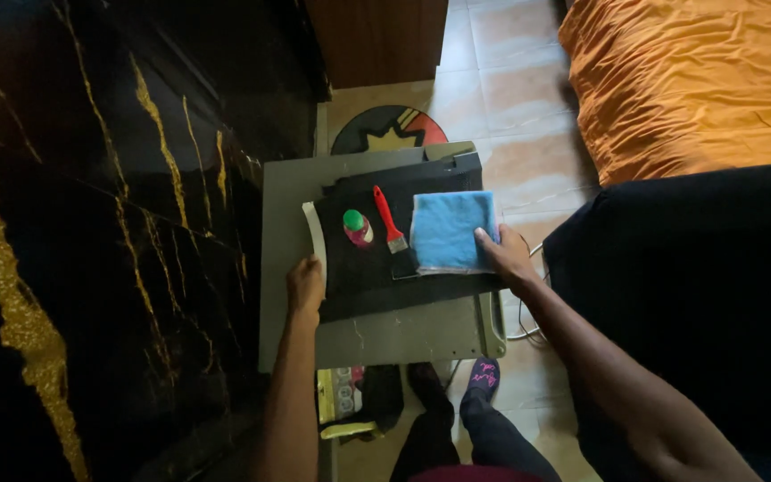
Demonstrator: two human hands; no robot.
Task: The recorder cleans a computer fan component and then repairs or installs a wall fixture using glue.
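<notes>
A black flat board (363,272) lies on a grey tabletop (287,214). On the board sit a small bottle with a green cap (357,226), a red-handled paintbrush (389,222) and a folded blue cloth (451,230). My left hand (305,286) grips the board's left edge, next to a white curved piece (315,232). My right hand (503,255) holds the board's right edge, its thumb resting on the cloth's lower right corner.
A black wall with gold veins (91,223) rises at the left. An orange bed cover (698,80) and a dark cushion (698,295) are at the right. A round mat (390,129) lies on the tiled floor beyond the table. My feet (484,375) stand below the table.
</notes>
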